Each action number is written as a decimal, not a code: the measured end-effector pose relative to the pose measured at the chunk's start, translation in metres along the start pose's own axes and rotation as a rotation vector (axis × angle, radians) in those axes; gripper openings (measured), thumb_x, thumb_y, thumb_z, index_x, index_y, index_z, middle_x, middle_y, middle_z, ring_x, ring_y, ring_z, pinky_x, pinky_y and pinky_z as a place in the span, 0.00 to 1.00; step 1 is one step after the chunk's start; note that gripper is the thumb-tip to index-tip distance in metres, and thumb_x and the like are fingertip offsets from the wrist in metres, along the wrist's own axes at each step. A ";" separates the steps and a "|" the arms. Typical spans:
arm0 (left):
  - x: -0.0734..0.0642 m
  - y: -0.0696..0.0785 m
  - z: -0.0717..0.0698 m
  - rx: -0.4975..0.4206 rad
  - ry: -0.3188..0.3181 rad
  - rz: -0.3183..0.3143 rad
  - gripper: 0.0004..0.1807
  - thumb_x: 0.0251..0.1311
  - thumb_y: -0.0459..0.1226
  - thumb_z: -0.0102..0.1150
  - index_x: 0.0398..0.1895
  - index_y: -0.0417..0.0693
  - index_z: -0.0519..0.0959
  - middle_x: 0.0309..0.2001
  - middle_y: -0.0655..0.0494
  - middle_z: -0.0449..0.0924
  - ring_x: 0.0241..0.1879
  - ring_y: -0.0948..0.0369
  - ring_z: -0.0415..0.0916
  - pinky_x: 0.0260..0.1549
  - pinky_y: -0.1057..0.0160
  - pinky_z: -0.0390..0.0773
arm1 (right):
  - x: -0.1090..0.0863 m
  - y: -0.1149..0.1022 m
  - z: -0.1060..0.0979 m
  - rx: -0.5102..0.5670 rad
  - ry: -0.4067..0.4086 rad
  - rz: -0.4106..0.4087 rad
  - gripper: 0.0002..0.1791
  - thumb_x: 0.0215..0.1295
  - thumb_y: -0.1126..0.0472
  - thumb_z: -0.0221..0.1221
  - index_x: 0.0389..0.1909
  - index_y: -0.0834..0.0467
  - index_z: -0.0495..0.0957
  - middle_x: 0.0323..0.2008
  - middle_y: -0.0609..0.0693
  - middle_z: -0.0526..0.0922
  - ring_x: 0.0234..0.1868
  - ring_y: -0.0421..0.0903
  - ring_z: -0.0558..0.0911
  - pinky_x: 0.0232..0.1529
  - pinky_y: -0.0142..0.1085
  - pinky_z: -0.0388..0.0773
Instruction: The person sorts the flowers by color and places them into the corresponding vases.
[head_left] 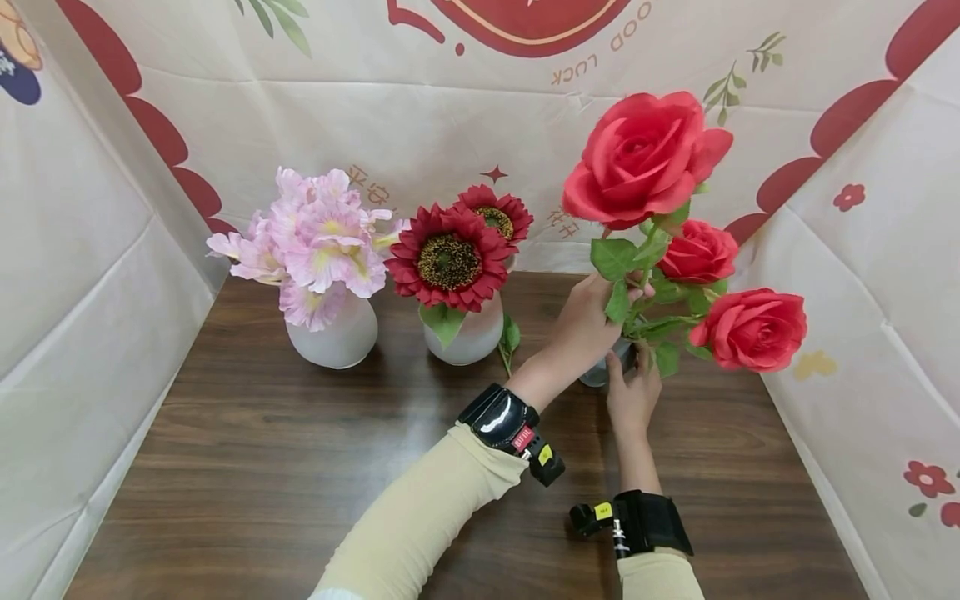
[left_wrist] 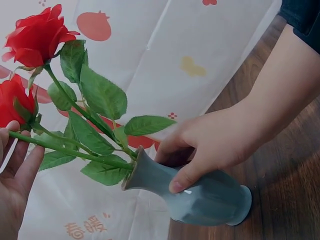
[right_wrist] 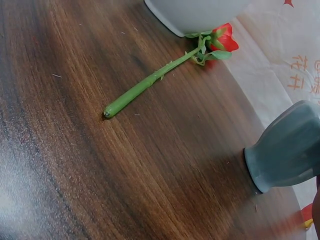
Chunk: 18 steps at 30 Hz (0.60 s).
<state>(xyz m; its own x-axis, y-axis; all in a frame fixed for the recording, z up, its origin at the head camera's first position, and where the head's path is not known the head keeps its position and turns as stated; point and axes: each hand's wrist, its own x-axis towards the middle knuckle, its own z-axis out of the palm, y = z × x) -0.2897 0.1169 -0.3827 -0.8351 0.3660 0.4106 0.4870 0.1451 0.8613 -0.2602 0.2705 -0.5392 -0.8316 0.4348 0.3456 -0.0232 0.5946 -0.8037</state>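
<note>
On the right of the table a blue-grey vase (left_wrist: 207, 200) holds red roses with green leaves. My right hand (head_left: 633, 396) grips this vase around its body, the thumb (left_wrist: 179, 184) lying across the near side. My left hand (head_left: 585, 321) is higher up among the leaves and pinches a green rose stem (left_wrist: 70, 149) just under a bloom. That stem runs down into the vase mouth (left_wrist: 131, 169). The largest rose (head_left: 645, 158) rises above my left hand; two more roses, one of them low on the right (head_left: 750, 329), lean outward. The lower stems are hidden inside the vase.
A white vase with pink flowers (head_left: 318, 242) stands at the left. Another white vase (head_left: 465, 337) with dark red sunflowers (head_left: 450, 260) is in the middle. Beside it a single short red rose (right_wrist: 150, 80) lies on the wooden table. Printed cloth walls (head_left: 480, 117) enclose the table.
</note>
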 end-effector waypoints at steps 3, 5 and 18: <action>0.002 -0.004 0.003 0.028 -0.008 -0.006 0.13 0.74 0.38 0.49 0.56 0.45 0.75 0.51 0.53 0.82 0.55 0.61 0.80 0.48 0.82 0.73 | 0.000 0.000 0.000 0.008 -0.004 -0.001 0.35 0.68 0.45 0.61 0.65 0.67 0.70 0.64 0.68 0.72 0.68 0.66 0.69 0.68 0.58 0.68; 0.002 -0.006 0.005 0.041 -0.016 -0.035 0.14 0.74 0.39 0.49 0.57 0.47 0.75 0.51 0.55 0.82 0.55 0.63 0.80 0.47 0.83 0.73 | 0.000 -0.001 0.000 0.021 -0.001 0.007 0.34 0.68 0.47 0.62 0.65 0.66 0.70 0.65 0.67 0.71 0.69 0.65 0.69 0.68 0.58 0.68; 0.004 -0.021 0.019 0.250 -0.142 -0.305 0.12 0.75 0.46 0.48 0.52 0.59 0.79 0.49 0.65 0.83 0.45 0.67 0.83 0.34 0.75 0.76 | -0.001 -0.002 0.000 0.021 -0.036 0.089 0.29 0.72 0.58 0.59 0.69 0.64 0.66 0.68 0.66 0.68 0.70 0.65 0.66 0.70 0.58 0.66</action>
<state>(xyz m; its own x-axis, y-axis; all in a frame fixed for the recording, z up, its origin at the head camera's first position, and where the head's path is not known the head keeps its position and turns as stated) -0.2985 0.1327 -0.4052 -0.9157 0.3921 0.0877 0.2844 0.4783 0.8308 -0.2598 0.2685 -0.5377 -0.8505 0.4603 0.2544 0.0408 0.5400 -0.8407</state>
